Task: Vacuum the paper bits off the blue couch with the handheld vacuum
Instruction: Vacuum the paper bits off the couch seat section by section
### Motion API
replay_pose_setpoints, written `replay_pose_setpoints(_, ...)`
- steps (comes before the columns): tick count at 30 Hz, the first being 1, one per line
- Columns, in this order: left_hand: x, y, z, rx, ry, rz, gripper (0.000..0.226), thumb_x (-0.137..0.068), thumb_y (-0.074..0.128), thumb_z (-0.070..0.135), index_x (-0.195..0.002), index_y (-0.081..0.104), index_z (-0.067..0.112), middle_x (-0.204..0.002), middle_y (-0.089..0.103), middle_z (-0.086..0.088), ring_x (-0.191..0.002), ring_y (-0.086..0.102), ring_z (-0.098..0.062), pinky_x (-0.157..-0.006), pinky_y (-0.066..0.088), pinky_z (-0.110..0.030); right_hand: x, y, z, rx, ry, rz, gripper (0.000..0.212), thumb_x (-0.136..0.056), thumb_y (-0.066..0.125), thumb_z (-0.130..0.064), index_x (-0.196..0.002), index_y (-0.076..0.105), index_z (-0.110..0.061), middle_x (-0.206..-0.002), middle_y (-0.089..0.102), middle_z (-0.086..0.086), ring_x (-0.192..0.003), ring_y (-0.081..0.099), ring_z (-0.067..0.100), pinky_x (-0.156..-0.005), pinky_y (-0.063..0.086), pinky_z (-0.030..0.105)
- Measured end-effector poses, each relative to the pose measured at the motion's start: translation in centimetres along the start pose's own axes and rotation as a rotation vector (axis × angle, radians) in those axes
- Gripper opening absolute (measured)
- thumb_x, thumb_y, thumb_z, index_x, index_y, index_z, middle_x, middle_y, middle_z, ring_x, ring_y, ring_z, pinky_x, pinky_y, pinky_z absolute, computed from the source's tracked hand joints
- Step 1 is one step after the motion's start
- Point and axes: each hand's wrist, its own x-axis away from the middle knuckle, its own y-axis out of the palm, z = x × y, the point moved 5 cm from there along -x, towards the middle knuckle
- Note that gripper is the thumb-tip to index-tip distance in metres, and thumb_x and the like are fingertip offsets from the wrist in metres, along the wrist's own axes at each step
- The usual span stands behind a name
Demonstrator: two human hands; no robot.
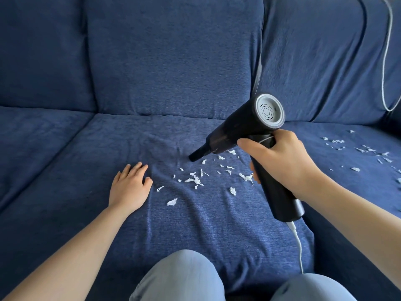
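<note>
My right hand [280, 161] grips the handle of the black handheld vacuum [243, 127]. Its narrow nozzle [195, 156] points down and left, its tip on or just above the middle seat cushion of the blue couch [173, 61]. Several white paper bits [195, 180] lie scattered on that cushion just below and right of the nozzle. A second patch of paper bits [364, 151] lies on the right seat cushion. My left hand [129, 185] rests flat on the cushion, fingers straight, to the left of the bits.
A white cable [298, 242] runs from the bottom of the vacuum's handle down over the seat. Another white cord [387, 61] hangs over the right back cushion. My knees in light jeans [180, 279] sit at the couch's front edge.
</note>
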Motion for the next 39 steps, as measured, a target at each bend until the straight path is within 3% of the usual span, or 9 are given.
replay_pose_setpoints(5,0.1,0.0,0.1,-0.001,0.002,-0.007,0.05,-0.101,0.03,0.034,-0.15,0.031,0.025,-0.16,0.021,0.005,-0.148,0.014,-0.02,-0.12,0.012,-0.04,1.2,0.3,-0.3,-0.011,-0.015,-0.066,0.033,-0.086,0.071,-0.038,-0.068,0.059,-0.013,-0.053,0.068,0.005,-0.041,0.063,0.015,-0.052,0.048,0.022)
replay_pose_setpoints(12,0.3,-0.2,0.2,0.016,0.007,-0.014,0.049,-0.102,0.029,0.034,-0.15,0.031,0.025,-0.16,0.021,0.005,-0.148,0.013,-0.02,-0.121,0.012,-0.04,2.3,0.4,-0.6,0.012,-0.057,-0.086,0.034,-0.084,0.069,-0.039,-0.065,0.06,-0.012,-0.051,0.067,0.004,-0.041,0.061,0.012,-0.051,0.046,0.017)
replay_pose_setpoints(16,0.4,-0.3,0.1,0.011,0.007,-0.017,0.05,-0.102,0.028,0.034,-0.15,0.03,0.024,-0.16,0.021,0.005,-0.148,0.013,-0.02,-0.121,0.012,-0.04,2.9,0.4,-0.7,-0.021,-0.058,-0.115,0.033,-0.082,0.07,-0.039,-0.067,0.06,-0.012,-0.052,0.067,0.006,-0.042,0.062,0.015,-0.056,0.05,0.026)
replay_pose_setpoints(39,1.6,0.2,0.1,-0.025,0.005,-0.028,0.049,-0.102,0.023,0.031,-0.151,0.027,0.029,-0.16,0.018,0.009,-0.149,0.011,-0.017,-0.121,0.009,-0.039,6.7,-0.3,-1.4,-0.027,-0.129,-0.224,0.038,-0.086,0.07,-0.032,-0.06,0.055,-0.009,-0.046,0.064,0.004,-0.04,0.058,0.01,-0.05,0.048,0.016)
